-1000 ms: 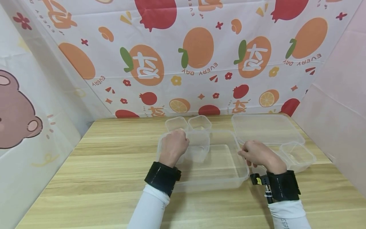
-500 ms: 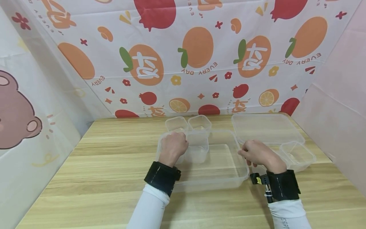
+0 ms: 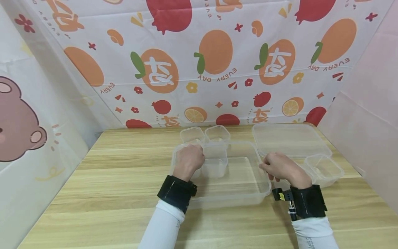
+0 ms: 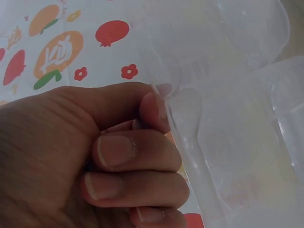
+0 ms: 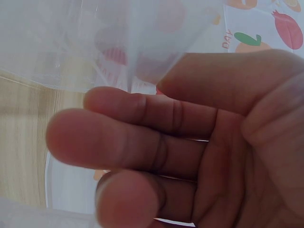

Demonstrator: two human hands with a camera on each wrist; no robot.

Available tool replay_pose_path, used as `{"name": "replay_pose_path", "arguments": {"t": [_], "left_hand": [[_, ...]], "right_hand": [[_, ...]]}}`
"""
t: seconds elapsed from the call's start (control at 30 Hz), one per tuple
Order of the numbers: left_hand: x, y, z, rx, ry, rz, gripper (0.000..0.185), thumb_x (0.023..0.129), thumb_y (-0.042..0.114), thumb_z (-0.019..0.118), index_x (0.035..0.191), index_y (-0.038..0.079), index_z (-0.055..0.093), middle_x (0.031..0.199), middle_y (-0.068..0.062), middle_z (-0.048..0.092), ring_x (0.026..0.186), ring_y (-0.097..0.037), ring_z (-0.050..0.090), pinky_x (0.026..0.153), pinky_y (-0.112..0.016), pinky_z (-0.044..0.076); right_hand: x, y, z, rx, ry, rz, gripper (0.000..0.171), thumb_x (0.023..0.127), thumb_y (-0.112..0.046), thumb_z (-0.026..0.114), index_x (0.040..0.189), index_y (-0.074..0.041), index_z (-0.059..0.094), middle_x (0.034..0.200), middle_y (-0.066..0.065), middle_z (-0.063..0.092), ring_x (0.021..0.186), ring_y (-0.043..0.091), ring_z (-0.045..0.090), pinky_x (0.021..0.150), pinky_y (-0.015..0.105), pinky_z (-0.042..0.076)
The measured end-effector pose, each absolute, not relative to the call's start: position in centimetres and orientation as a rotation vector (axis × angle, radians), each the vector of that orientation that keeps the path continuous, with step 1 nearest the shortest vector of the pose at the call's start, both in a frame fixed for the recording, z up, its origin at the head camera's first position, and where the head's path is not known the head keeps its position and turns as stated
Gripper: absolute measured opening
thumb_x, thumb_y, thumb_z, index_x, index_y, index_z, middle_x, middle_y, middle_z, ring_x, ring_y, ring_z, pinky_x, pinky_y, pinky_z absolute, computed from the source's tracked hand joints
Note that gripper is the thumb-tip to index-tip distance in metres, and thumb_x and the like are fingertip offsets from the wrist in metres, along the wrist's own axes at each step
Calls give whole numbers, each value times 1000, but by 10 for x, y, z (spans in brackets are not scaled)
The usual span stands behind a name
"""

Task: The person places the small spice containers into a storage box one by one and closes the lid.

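On the pale wooden surface [image 3: 109,180] sits a large clear rectangular plastic tray [image 3: 239,183]. The left hand [image 3: 188,160] grips a small clear square plastic tub [image 3: 214,162] standing inside the tray's far left part. The right hand [image 3: 278,166] holds the tray's right rim. Two more small clear tubs [image 3: 205,134] stand just behind the tray. A flat clear rectangular lid [image 3: 289,138] lies to the right, with another small clear tub [image 3: 324,167] just beside it.
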State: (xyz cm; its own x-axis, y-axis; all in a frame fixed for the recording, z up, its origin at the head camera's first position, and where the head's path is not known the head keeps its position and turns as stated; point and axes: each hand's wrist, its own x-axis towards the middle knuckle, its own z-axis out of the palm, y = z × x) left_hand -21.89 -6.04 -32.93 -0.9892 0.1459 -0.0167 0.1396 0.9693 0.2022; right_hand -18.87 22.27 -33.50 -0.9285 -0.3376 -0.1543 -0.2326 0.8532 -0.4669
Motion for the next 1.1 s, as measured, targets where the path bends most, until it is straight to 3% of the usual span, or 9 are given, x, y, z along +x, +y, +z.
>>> {"name": "replay_pose_path", "arguments": {"t": [0.27, 0.57, 1.1], "left_hand": [[-218, -61, -328, 221, 3082, 340, 28, 97, 13, 60, 69, 8, 62, 57, -1, 45, 51, -18, 46, 48, -31, 34], [-216, -70, -320, 177, 3149, 570, 43, 102, 26, 59, 63, 10, 52, 57, 0, 37, 51, -17, 42, 47, -30, 29], [-217, -74, -310, 239, 3247, 641, 26, 100, 13, 58, 75, 7, 58, 59, -1, 43, 54, -19, 46, 48, -30, 31]], "right_hand": [[-189, 222, -336, -418, 2803, -663, 33, 101, -11, 58, 68, -6, 60, 56, 0, 54, 47, 14, 48, 49, 29, 37], [-190, 223, -336, -432, 2789, -672, 35, 101, -12, 58, 67, -6, 59, 55, 1, 54, 46, 13, 50, 49, 29, 39], [-189, 224, -336, -438, 2787, -676, 34, 100, -11, 59, 67, -6, 60, 55, 0, 54, 46, 13, 49, 49, 29, 40]]}}
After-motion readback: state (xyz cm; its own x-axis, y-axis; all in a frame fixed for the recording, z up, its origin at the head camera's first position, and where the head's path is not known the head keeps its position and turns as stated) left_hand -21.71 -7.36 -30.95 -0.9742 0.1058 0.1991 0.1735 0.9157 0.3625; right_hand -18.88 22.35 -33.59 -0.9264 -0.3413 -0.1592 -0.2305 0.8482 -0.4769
